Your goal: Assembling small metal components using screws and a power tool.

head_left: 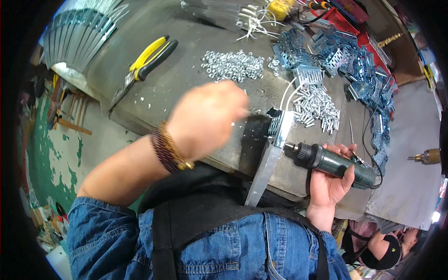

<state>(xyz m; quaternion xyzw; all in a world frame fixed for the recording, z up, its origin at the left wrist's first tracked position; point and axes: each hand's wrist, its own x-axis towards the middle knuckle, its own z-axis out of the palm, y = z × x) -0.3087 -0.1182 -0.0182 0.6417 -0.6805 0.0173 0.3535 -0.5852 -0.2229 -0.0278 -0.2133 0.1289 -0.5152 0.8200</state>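
My right hand (329, 186) is wrapped round a dark green power screwdriver (338, 165). Its tip points left and almost meets a slim silver metal bar (262, 175). That bar slants up from my apron over the bench edge, with a small slotted bracket (275, 125) at its upper end and white wires (290, 91) rising from there. My left hand (207, 116), blurred by motion, hovers left of the bracket with its fingers curled in; what they may hold is hidden. Beyond it lies a heap of small metal nuts (233, 65). Metal pins or screws (317, 109) are piled right of the bracket.
Yellow-and-black pliers (149, 58) lie at the bench's left. Slotted metal brackets (359, 65) form a long heap at the right, before red bins (368, 44). Bundled white-wired bars (219, 14) are at the back. Another driver (424, 157) hangs far right; a person (385, 247) is lower right.
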